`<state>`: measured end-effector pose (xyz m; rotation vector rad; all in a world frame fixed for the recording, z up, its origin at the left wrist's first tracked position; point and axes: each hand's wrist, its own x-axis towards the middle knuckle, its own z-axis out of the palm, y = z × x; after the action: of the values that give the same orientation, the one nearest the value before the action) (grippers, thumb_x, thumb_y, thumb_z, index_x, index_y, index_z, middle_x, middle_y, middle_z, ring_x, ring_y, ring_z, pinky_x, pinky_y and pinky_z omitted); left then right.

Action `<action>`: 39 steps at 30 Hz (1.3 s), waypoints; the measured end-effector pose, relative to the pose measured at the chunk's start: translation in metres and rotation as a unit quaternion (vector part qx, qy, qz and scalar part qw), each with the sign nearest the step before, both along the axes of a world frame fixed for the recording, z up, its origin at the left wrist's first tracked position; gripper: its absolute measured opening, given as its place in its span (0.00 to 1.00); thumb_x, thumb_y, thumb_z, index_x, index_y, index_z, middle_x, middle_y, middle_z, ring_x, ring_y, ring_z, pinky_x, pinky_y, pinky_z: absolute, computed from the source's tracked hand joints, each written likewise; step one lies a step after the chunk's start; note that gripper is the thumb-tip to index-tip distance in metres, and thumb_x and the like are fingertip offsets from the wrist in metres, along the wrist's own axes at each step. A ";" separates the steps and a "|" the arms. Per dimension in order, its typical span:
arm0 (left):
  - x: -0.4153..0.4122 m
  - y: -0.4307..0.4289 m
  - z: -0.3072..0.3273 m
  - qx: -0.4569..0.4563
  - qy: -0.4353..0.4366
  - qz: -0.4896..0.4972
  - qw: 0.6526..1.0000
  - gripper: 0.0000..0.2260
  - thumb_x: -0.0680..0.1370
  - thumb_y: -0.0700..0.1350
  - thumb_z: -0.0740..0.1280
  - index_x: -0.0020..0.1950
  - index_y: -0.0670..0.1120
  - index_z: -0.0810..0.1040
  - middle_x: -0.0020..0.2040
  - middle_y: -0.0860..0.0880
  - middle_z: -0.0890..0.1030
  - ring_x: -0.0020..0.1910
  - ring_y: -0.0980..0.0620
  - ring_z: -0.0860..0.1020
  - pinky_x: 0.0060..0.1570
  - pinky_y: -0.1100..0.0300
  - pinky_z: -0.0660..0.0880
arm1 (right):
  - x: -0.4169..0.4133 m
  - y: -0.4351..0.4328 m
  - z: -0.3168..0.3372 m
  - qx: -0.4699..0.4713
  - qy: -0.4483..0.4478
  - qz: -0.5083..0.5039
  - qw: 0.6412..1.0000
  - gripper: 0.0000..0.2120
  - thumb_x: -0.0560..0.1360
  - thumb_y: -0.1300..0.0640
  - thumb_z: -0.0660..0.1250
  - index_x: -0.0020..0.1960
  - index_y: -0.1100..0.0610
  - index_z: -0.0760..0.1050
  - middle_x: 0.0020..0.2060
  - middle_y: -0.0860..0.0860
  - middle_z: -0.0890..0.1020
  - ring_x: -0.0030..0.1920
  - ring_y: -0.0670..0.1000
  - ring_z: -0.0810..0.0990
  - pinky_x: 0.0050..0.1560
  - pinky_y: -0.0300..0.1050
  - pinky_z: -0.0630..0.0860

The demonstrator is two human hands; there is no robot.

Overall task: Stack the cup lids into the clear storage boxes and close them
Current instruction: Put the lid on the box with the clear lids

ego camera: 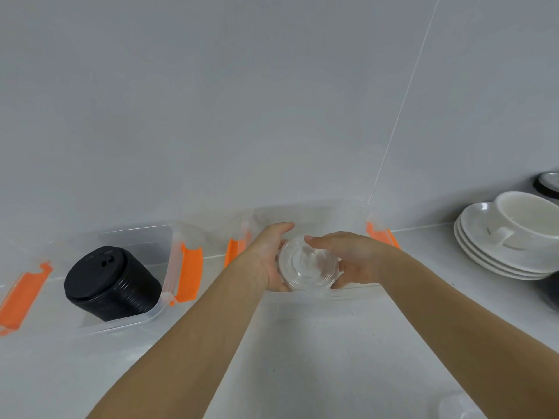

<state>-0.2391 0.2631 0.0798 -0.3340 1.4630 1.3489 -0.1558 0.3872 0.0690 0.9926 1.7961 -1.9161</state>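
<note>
A stack of clear cup lids [307, 266] is held between both hands, just inside the right clear storage box [357, 293]. My left hand [270, 252] grips the stack's left side and my right hand [348, 258] grips its right side. This box stands against the wall with orange latches [379, 234] at both ends. To the left, a second clear storage box [145, 237] with orange latches holds a tall stack of black cup lids [110, 284], leaning slightly. Neither box has a cover on it.
White saucers [496, 252] stacked with a white cup [529, 217] on top sit at the right. A dark round object [547, 182] is behind them. The grey wall rises directly behind the boxes. A faint clear item [459, 405] lies near the bottom edge.
</note>
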 end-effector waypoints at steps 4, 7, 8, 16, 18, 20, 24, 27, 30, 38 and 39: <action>-0.002 0.000 -0.003 0.012 -0.027 0.004 1.000 0.21 0.74 0.58 0.64 0.55 0.42 0.76 0.49 0.41 0.81 0.46 0.41 0.80 0.48 0.49 0.76 | -0.001 0.001 -0.001 0.009 -0.014 -0.019 1.000 0.21 0.74 0.42 0.65 0.60 0.55 0.74 0.57 0.53 0.76 0.61 0.58 0.76 0.55 0.56 0.74; -0.002 0.000 -0.003 0.013 -0.022 -0.005 1.000 0.20 0.75 0.58 0.63 0.49 0.41 0.76 0.45 0.42 0.81 0.43 0.42 0.79 0.44 0.50 0.76 | -0.002 0.001 -0.001 -0.002 -0.012 -0.017 1.000 0.19 0.74 0.42 0.64 0.55 0.56 0.76 0.56 0.55 0.77 0.58 0.58 0.77 0.49 0.53 0.76; -0.002 0.000 -0.003 0.015 -0.023 -0.008 1.000 0.20 0.75 0.59 0.63 0.48 0.41 0.76 0.44 0.42 0.81 0.42 0.42 0.80 0.43 0.51 0.76 | -0.002 0.001 -0.002 -0.005 -0.010 -0.019 1.000 0.20 0.74 0.42 0.65 0.56 0.57 0.76 0.55 0.56 0.77 0.56 0.59 0.78 0.47 0.52 0.76; -0.003 0.001 -0.004 0.010 -0.023 -0.004 1.000 0.22 0.74 0.59 0.63 0.50 0.40 0.76 0.43 0.41 0.83 0.44 0.42 0.80 0.45 0.50 0.76 | -0.003 0.004 -0.006 -0.022 -0.016 -0.034 0.999 0.21 0.74 0.43 0.65 0.57 0.58 0.75 0.57 0.57 0.77 0.54 0.59 0.77 0.45 0.52 0.78; -0.001 0.000 -0.002 0.009 -0.029 0.003 1.000 0.22 0.74 0.59 0.63 0.47 0.39 0.76 0.33 0.40 0.84 0.41 0.42 0.80 0.42 0.50 0.76 | -0.004 0.004 -0.006 -0.013 -0.023 -0.038 0.999 0.26 0.73 0.40 0.65 0.62 0.57 0.73 0.63 0.57 0.74 0.61 0.60 0.74 0.52 0.56 0.75; -0.001 -0.001 -0.002 0.015 -0.034 0.012 0.999 0.22 0.75 0.59 0.62 0.47 0.38 0.76 0.30 0.39 0.83 0.40 0.42 0.80 0.42 0.50 0.76 | -0.005 0.005 -0.007 -0.013 -0.033 -0.034 0.999 0.32 0.71 0.38 0.65 0.68 0.57 0.69 0.68 0.58 0.70 0.67 0.62 0.70 0.60 0.62 0.69; -0.001 -0.001 -0.001 0.010 -0.028 0.008 1.000 0.24 0.74 0.60 0.63 0.52 0.39 0.76 0.43 0.40 0.82 0.43 0.41 0.80 0.46 0.49 0.76 | -0.003 0.005 -0.006 -0.034 -0.020 -0.036 0.999 0.22 0.74 0.39 0.63 0.57 0.56 0.76 0.54 0.55 0.78 0.51 0.57 0.79 0.41 0.51 0.76; 0.001 0.000 0.001 -0.007 -0.005 0.012 1.000 0.21 0.75 0.58 0.63 0.46 0.39 0.75 0.30 0.41 0.82 0.38 0.43 0.79 0.39 0.51 0.75 | -0.003 0.006 -0.008 -0.029 -0.011 -0.035 0.999 0.23 0.73 0.39 0.64 0.56 0.57 0.76 0.53 0.55 0.78 0.55 0.58 0.78 0.51 0.54 0.77; 0.003 -0.001 0.004 -0.001 -0.001 0.009 1.000 0.23 0.74 0.59 0.63 0.52 0.40 0.77 0.39 0.41 0.82 0.40 0.42 0.80 0.42 0.51 0.76 | -0.004 0.004 -0.007 -0.022 -0.013 -0.035 0.999 0.22 0.73 0.38 0.64 0.55 0.56 0.76 0.56 0.56 0.78 0.54 0.59 0.77 0.51 0.54 0.77; 0.007 -0.002 0.016 -0.023 0.073 0.016 0.997 0.20 0.76 0.57 0.63 0.53 0.39 0.74 0.40 0.43 0.77 0.35 0.46 0.76 0.36 0.56 0.74 | 0.001 -0.001 0.006 0.000 -0.012 -0.041 0.999 0.29 0.73 0.38 0.63 0.65 0.58 0.71 0.64 0.59 0.73 0.60 0.59 0.75 0.49 0.53 0.75; 0.008 -0.004 0.019 -0.023 0.084 0.013 0.996 0.22 0.75 0.58 0.63 0.57 0.40 0.73 0.44 0.43 0.78 0.37 0.46 0.77 0.33 0.56 0.72 | 0.003 -0.002 0.008 0.010 -0.012 -0.046 0.999 0.31 0.73 0.38 0.64 0.67 0.58 0.69 0.67 0.60 0.71 0.63 0.60 0.73 0.54 0.57 0.74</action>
<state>-0.2311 0.2589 0.0992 -0.2751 1.6356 1.3933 -0.1532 0.3857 0.0775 1.1173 1.7881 -1.9360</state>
